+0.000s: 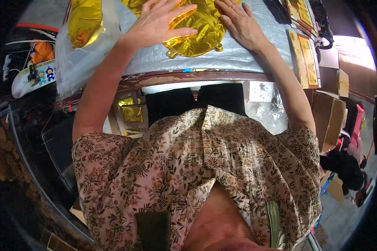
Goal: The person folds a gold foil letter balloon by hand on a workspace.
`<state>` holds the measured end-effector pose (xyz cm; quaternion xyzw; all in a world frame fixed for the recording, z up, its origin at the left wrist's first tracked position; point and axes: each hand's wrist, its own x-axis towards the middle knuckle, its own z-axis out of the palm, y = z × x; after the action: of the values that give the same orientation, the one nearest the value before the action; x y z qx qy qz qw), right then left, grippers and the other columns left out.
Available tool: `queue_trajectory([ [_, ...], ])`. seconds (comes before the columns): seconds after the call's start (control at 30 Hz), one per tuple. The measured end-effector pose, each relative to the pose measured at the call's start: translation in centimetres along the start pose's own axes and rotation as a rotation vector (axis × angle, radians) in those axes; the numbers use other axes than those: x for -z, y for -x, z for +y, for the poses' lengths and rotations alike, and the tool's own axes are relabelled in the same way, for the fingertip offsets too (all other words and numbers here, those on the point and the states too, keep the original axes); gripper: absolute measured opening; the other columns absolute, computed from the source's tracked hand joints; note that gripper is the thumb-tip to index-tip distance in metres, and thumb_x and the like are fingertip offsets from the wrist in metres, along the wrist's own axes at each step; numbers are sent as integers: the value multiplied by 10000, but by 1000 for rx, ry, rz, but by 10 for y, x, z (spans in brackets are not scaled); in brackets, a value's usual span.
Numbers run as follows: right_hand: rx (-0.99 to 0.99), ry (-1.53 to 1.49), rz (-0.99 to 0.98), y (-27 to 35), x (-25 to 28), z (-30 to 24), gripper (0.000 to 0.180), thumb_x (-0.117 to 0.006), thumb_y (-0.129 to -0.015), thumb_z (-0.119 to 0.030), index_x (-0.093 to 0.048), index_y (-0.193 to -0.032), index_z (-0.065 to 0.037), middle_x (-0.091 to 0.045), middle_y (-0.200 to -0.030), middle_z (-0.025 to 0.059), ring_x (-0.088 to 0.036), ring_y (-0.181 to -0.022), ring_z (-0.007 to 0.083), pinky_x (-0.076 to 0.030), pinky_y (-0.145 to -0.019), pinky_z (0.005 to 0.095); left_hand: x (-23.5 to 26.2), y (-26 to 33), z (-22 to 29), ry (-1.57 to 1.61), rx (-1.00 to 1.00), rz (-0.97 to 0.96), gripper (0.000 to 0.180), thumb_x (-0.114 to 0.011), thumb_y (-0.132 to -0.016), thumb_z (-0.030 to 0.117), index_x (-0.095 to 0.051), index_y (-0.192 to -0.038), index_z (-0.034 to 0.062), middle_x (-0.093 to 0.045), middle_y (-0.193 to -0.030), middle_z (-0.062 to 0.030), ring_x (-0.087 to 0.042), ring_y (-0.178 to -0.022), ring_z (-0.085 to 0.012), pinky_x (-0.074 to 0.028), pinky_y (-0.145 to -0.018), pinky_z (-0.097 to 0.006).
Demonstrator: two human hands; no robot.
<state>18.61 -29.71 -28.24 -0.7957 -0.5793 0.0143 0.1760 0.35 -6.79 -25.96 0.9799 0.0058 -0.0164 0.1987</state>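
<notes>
A shiny gold foil balloon [194, 44], flat and creased, lies on the silver-grey cover [255, 62] of the table before me. My left hand [158, 25] rests over its left part, fingers spread and thumb stretched to the right. At the balloon's right edge, my right hand [241, 27] lies palm down with its fingers extended, partly on the foil and partly on the cover. Small tabs show along the balloon's near end. The far part of the balloon runs out of the picture. Another flat gold foil balloon [86, 21] lies to the left under or beside clear plastic.
Gold-and-red printed packs [306, 58] line the table's right edge. Below the tabletop, a box [132, 113] holds gold foil pieces. A white board with cartoon figures [35, 79] is at the left. Cardboard boxes [333, 121] stand at the right, beside a dark-clothed shape [343, 167], perhaps a person.
</notes>
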Motion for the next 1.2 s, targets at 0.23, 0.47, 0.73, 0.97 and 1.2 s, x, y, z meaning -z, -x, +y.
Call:
queue_trajectory([
  [0.23,163,178,127,-1,-19,21,483,-482,-1089,-302,-451,-1529,-106,-440,-1592,133,-381,-1494,308,-228,-1233,556,-34,-1,-23,-343,-185,332,712,-599,-975,617,-458,-1563,241,-420,-1622,-102,-386,-1496,-279,-293,-1211,-536],
  [0.47,157,158,37,11,-2,-5,503,-468,-1085,-297,-441,-1549,-105,-430,-1608,135,-349,-1519,339,-177,-1251,566,-39,1,-17,-97,-88,194,823,-590,-890,754,-473,-1559,289,-336,-1670,-104,-263,-1557,-322,-173,-1249,-556],
  [0.73,322,102,-82,14,6,-27,440,-586,-1031,-242,-558,-1446,-98,-500,-1558,112,-401,-1494,327,-180,-1259,566,-39,-1,-21,-96,-118,262,822,-634,-878,730,-497,-1543,268,-378,-1645,-122,-307,-1533,-348,-206,-1224,-556],
  [0.97,251,72,-30,9,6,-30,504,-599,-1022,-239,-509,-1488,-69,-484,-1563,141,-393,-1494,339,-180,-1259,568,-37,-4,-21,-65,-125,268,808,-645,-890,702,-505,-1536,237,-374,-1649,-121,-312,-1536,-327,-211,-1229,-553],
  [1.2,163,76,25,-22,0,-33,567,-558,-1052,-300,-407,-1550,-74,-403,-1616,141,-328,-1521,346,-193,-1248,577,-20,5,-67,-61,141,507,595,-479,-1069,480,-501,-1495,64,-429,-1610,-142,-392,-1502,-273,-263,-1201,-584],
])
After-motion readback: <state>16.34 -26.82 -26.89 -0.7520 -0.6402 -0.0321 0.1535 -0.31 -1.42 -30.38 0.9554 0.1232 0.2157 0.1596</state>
